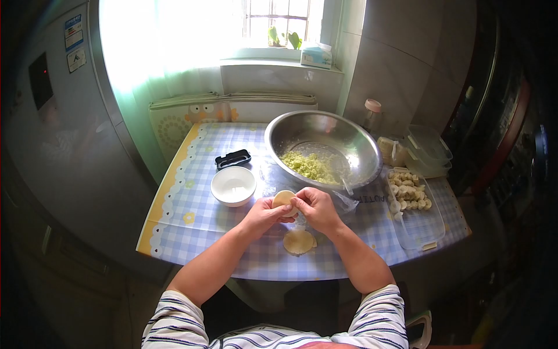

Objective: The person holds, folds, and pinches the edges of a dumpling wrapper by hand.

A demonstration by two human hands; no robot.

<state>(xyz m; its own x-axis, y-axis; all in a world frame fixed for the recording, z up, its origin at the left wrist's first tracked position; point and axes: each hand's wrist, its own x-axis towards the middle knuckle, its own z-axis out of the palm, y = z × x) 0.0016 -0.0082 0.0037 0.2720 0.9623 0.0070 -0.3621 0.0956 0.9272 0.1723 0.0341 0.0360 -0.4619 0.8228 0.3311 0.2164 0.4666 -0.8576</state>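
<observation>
On tablecloth (pixel 200 244), "AUTI" lettering (pixel 376 199); left hand (pixel 266 214), right hand (pixel 317 209) pinch dough disc (pixel 283 199).

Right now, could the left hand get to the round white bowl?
Probably yes: the round white bowl sits close by, with nothing standing between. But the left hand is holding a pale round of dough along with the right hand, so it may need to let go first.

The fingertips of both hands (pixel 270 214) (pixel 314 208) partly cover the dough wrapper (pixel 284 199). The spoon (pixel 347 185) shows only its handle, its other end unseen. Print on the fridge stickers (pixel 74 32) is too small to read. Glare blurs the curtain (pixel 151 46), and the frame's lower edge cuts off the striped shirt (pixel 273 336).
</observation>
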